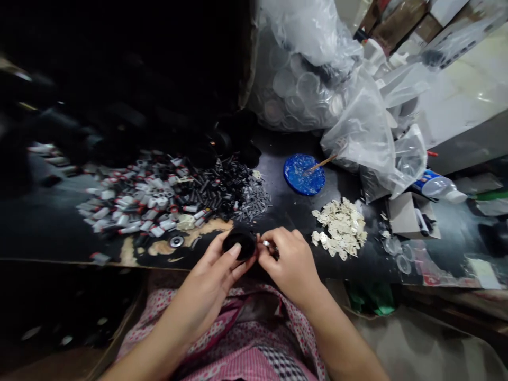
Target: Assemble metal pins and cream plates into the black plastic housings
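Note:
A round black part [241,242] is held in my left hand [222,264], the thumb resting on it and the fingers wrapped beneath. Right beside it, my right hand [288,262] is closed in a pinch at the part's right edge; a small shiny piece [265,243] shows between its fingers, too small to name. Left of my hands lies a pile of grey-white cylinders with red ends [146,203], next to small black springs and pieces [214,185]. Thin flat cream pieces [341,227] are heaped to the right.
A blue round lid [304,174] with a wooden stick lies beyond my hands. Behind it stand plastic bags [297,90] of clear discs. An open small box [410,214] and a clear bottle [440,186] are at the right. The dark table's [278,211] front edge runs near my body.

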A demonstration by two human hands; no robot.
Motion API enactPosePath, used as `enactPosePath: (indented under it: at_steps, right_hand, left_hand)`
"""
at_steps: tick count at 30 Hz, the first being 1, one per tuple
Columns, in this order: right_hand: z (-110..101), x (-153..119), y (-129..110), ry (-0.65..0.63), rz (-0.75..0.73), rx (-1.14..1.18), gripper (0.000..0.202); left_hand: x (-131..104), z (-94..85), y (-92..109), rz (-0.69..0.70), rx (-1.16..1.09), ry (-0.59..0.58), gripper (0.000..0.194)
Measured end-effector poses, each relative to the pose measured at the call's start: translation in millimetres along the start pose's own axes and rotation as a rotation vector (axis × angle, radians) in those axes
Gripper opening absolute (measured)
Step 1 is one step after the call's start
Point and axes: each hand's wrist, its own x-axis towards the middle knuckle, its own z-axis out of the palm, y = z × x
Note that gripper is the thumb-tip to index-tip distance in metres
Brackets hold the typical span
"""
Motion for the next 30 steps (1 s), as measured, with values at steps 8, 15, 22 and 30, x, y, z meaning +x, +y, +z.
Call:
enactPosePath:
  at_steps: [8, 15, 22, 30]
  right_hand:
    - [2.5, 4.2, -0.9, 0.067, 0.026, 0.257, 0.01]
    - [-7.7, 6.1, 16.7, -0.053, 0.171, 0.183, 0.014]
    - [7.3, 28.4, -1.8, -0.178, 0.037, 0.062, 0.025]
    - [34.5, 63.0, -38.2, -0.22, -0.161, -0.334, 0.018]
  left_hand:
    - [-3.4, -7.5, 3.3, 0.089, -0.098, 0.056, 0.016]
    - [-3.6, -33.9, 19.5, 0.215, -0.058, 0.201, 0.009]
    - [-8.2, -45.1, 30.0, 0.31, -0.008, 0.273, 0.014]
    - [-3.8, -45.0, 26.4, 0.276, -0.002, 0.247, 0.02]
